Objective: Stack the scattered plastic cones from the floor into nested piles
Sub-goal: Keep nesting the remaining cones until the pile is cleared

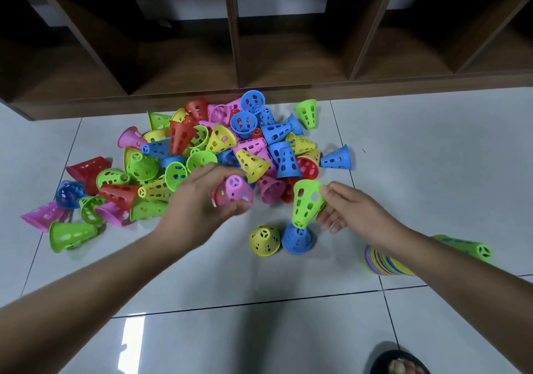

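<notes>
Pale floor tiles (pixel 259 287) carry the cone heap (pixel 219 148) at frame centre, while the left hand (pixel 199 200) grips a pink cone (pixel 234 190) and the right hand (pixel 354 215) pinches a green cone (pixel 306 202) wide-end-up above the blue cone (pixel 297 239), probably to flip and nest.

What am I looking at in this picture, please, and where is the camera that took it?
The camera is worn on a person's head, looking down at their two bare hands. The left hand grips a pink cone; the right hand holds a green cone wide end up, its narrow end over a blue cone standing on the tiled floor beside a yellow cone. Behind lies a pile of scattered cones, before a wooden shelf unit. A finished nested stack lies on its side, partly hidden by the right arm.
</notes>
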